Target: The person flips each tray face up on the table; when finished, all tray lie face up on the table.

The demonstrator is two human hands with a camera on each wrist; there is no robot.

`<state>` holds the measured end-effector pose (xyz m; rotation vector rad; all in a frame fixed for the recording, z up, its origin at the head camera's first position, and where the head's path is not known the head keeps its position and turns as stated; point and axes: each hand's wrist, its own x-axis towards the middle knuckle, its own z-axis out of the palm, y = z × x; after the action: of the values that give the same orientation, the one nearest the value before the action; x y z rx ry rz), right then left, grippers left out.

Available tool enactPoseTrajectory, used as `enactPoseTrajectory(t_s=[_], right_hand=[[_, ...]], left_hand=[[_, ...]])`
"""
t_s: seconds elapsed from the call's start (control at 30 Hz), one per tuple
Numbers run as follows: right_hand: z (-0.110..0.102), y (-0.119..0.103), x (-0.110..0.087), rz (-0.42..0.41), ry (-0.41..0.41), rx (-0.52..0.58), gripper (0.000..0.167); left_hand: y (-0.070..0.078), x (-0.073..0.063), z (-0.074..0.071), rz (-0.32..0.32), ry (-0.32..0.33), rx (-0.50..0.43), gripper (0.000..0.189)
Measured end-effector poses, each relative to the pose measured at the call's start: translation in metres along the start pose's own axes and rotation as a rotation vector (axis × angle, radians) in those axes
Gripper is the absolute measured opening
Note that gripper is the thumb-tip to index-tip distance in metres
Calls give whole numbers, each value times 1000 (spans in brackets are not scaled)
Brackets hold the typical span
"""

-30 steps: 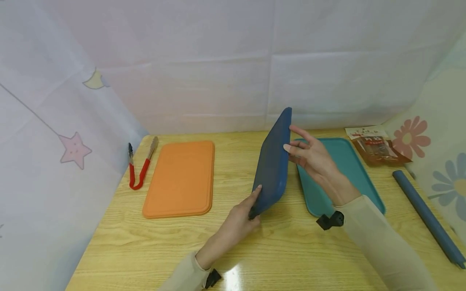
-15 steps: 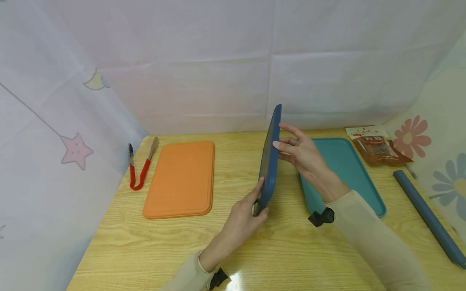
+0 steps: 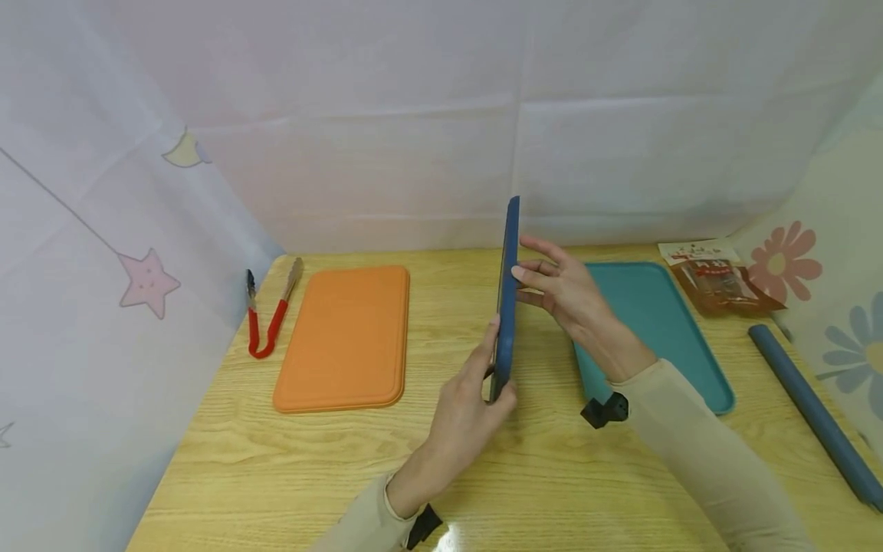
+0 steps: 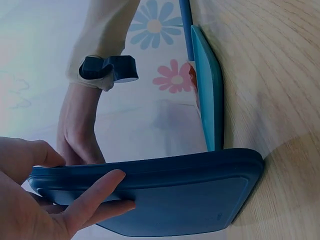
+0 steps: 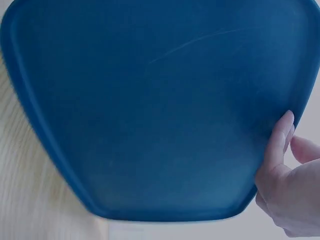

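Observation:
A dark blue cutting board [image 3: 507, 307] stands on edge above the middle of the table, seen almost edge-on in the head view. My left hand [image 3: 458, 418] grips its near end, with fingers along the grooved face in the left wrist view and the thumb on the other side. My right hand [image 3: 562, 295] touches the board's upper edge and right face with its fingertips, fingers loosely extended. In the right wrist view, the smooth, rimmed face of the blue board [image 5: 160, 110] fills most of the picture, a pale scratch across it.
An orange cutting board [image 3: 345, 337] lies to the left, beside red-handled tongs [image 3: 272, 322]. At the right are a teal tray [image 3: 655, 330] partly under my right arm, a brown food packet [image 3: 724, 284] and a dark blue-grey roll [image 3: 814, 414]. Cloth curtains enclose the table [image 3: 331, 475].
The blue board has shifted left and turned from showing its left face to nearly edge-on. Both hands have moved with it, the right hand leftward and the left hand slightly to the right.

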<state>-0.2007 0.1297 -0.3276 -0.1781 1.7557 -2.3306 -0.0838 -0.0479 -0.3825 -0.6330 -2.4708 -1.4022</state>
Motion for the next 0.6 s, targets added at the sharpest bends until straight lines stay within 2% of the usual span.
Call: enactPoseTrajectory(t_s=[0.13, 0.23, 0.4, 0.47, 0.6], right_hand=[[-14, 15, 3, 28, 25, -111, 48], [-30, 37, 4, 125, 25, -201, 47], [-54, 73, 0, 269, -49, -354, 53], [-59, 80, -1, 303, -71, -369, 56], [-61, 84, -2, 367, -101, -331, 58]], left_hand=[[1, -1, -3, -52, 32, -64, 79], [-1, -3, -5, -92, 53, -124, 78], [-5, -8, -8, -172, 99, -172, 76], [-8, -8, -10, -201, 117, -177, 75], [-16, -9, -15, -249, 132, -216, 74]])
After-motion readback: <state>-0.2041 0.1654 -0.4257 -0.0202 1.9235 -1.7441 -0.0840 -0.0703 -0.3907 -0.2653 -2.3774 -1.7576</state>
